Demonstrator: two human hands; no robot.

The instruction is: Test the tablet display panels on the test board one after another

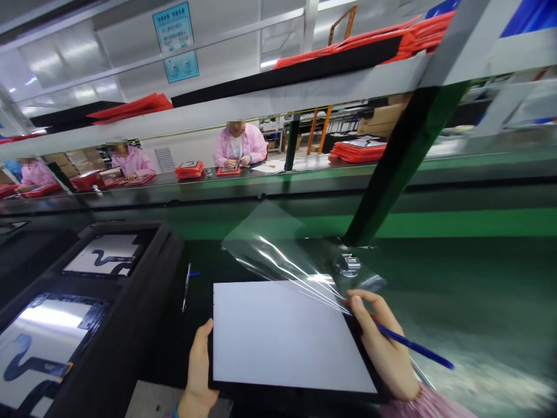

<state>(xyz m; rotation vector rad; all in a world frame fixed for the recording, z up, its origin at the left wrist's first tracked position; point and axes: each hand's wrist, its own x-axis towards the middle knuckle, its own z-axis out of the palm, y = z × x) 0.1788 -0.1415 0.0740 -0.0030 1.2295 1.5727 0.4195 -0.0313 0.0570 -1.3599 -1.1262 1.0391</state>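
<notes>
A flat display panel (pixel 282 339) with a white face and dark border lies in front of me. My left hand (pixel 200 368) grips its left edge, thumb up along the side. At the panel's upper right corner my right hand (pixel 380 337) pinches the gathered corner of a clear plastic film (pixel 282 244). The film fans out up and to the left, over the panel's top edge. A blue pen (pixel 418 346) is also tucked in my right hand, sticking out to the right. Whether the right fingers touch the panel, I cannot tell.
Left stands a black foam tray (pixel 148 278) holding panels with ribbon cables (pixel 102 253). Another pen (pixel 186 288) lies beside it. A shiny round metal object (pixel 348 264) sits by a slanted green post (pixel 404 157). Across the bench, co-workers in pink (pixel 239 145) sit near red stacks (pixel 189 169).
</notes>
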